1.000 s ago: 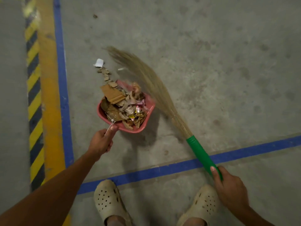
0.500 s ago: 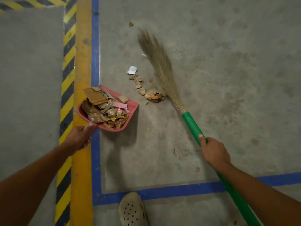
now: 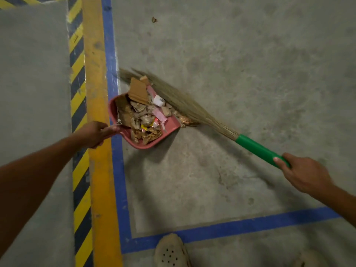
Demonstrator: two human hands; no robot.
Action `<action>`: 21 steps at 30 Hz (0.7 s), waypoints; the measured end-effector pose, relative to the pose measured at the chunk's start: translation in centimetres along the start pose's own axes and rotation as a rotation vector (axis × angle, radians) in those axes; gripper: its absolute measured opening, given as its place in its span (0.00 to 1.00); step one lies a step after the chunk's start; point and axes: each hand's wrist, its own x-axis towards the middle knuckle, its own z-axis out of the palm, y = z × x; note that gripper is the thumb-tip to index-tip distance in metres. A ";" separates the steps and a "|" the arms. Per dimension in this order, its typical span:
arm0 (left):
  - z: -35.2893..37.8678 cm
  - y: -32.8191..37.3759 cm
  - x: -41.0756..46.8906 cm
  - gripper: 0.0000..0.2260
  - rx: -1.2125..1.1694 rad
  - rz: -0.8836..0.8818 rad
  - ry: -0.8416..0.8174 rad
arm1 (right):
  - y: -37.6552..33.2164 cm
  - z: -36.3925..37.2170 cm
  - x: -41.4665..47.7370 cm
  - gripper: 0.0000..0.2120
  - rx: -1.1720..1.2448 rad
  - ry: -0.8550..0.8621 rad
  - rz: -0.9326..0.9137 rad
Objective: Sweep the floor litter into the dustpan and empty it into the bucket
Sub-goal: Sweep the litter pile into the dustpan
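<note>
Litter (image 3: 143, 116): cardboard scraps, wrappers and paper bits, heaped in the pink dustpan (image 3: 170, 125). The pan sits low at the floor, just right of the blue floor line (image 3: 116, 170), its open lip turned toward the broom. One large cardboard piece (image 3: 137, 91) overhangs the far edge.

At the lip: a crumpled brown wrapper (image 3: 186, 121) and a few crumbs lie on the concrete, touching the broom bristles (image 3: 185, 104), not yet inside. One small dark scrap (image 3: 154, 19) lies well apart, further up the floor.

Status (judgement): sweeping is nearly done, and most of the litter is collected. Left to do: push in the last bits at the lip, fetch the far scrap, then tip the pan into the bucket. No bucket is in view.

Left hand (image 3: 94, 133): arm stretched forward, fingers curled round the dustpan's handle, which the hand mostly hides. It holds the pan over the yellow line (image 3: 96, 180) and blue line.

Right hand (image 3: 305, 174): arm reaches in from the right. The fingers wrap the lower end of the green broom handle (image 3: 256, 148), thumb laid along it. The broom is slanted and the bristles are pressed against the pan's open side.

One pale perforated shoe (image 3: 171, 251) is at the bottom edge.
</note>
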 end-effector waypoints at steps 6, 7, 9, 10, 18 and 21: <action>5.6 1.4 -2.1 0.27 -0.023 0.055 -0.074 | 3.4 2.3 -8.6 0.43 0.191 -0.016 0.255; 6.4 1.8 -2.4 0.28 -0.027 0.060 -0.086 | 3.2 2.9 -9.9 0.47 0.226 -0.044 0.298; 8.2 2.3 -3.1 0.28 -0.041 0.048 -0.100 | 2.5 4.6 -12.4 0.57 0.301 -0.103 0.383; 9.0 2.6 -3.4 0.27 -0.055 0.036 -0.103 | 1.8 5.4 -13.5 0.59 0.329 -0.129 0.414; 12.3 6.0 -4.6 0.31 -0.149 -0.036 -0.137 | -5.9 7.7 -16.1 0.33 0.319 -0.248 0.260; 12.9 6.5 -5.1 0.31 -0.207 -0.079 -0.111 | -5.5 7.6 -16.4 0.28 0.275 -0.229 0.162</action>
